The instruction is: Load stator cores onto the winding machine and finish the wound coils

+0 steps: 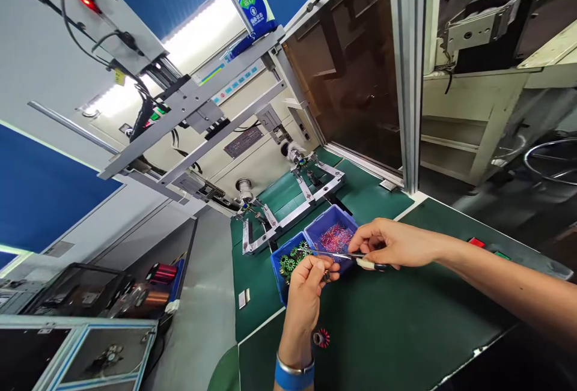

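My right hand [378,244] is closed around scissors [372,265] with black and cream handles. Their thin metal blades point left, just above my left hand [309,280]. That hand, with a blue band at the wrist, pinches a small dark metallic part [327,275], mostly hidden by the fingers. Behind my hands, a blue bin [278,277] holds several green wound cores [293,259]. Beside it a second blue bin [315,227] contains a tangle of red and blue wire scraps [336,238]. A red wound core [321,338] lies on the green mat right of my left wrist.
A metal fixture frame [293,217] with two clamped cores stands behind the bins, under a machine's gantry bars [225,130]. To the right rise a tinted door panel [347,66] and an aluminium post [408,78]. Red [476,242] and green buttons [502,255] sit at right.
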{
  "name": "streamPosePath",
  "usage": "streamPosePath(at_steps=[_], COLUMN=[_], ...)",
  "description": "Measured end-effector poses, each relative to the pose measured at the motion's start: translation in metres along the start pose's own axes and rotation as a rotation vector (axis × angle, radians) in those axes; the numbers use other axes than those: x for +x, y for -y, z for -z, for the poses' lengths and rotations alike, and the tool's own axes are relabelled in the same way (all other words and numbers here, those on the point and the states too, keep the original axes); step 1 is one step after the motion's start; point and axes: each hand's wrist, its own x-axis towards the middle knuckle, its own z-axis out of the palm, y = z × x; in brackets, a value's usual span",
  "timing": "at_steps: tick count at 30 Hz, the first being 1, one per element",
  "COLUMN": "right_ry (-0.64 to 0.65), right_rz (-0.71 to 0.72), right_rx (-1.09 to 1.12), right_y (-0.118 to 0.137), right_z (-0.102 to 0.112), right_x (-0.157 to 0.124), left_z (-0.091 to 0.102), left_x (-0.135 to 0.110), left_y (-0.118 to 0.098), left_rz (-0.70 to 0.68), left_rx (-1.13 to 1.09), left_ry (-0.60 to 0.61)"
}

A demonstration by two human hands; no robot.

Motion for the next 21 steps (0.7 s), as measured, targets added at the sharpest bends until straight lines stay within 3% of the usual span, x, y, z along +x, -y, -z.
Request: streamPosePath(at_steps=[12, 21], right_ry=[0.002, -0.048], right_rz=[-0.022, -0.049], right_rx=[0.101, 0.076], right_y=[-0.016, -0.009], right_z=[0.001, -0.001], right_x=[0.008, 0.001], left_z=[-0.009, -0.017], left_x=[0.016, 0.017], left_y=[-0.001, -0.005], left_rz=[0.058, 0.078], left_rx=[-0.025, -0.015], left_ry=[-0.013, -0.030])
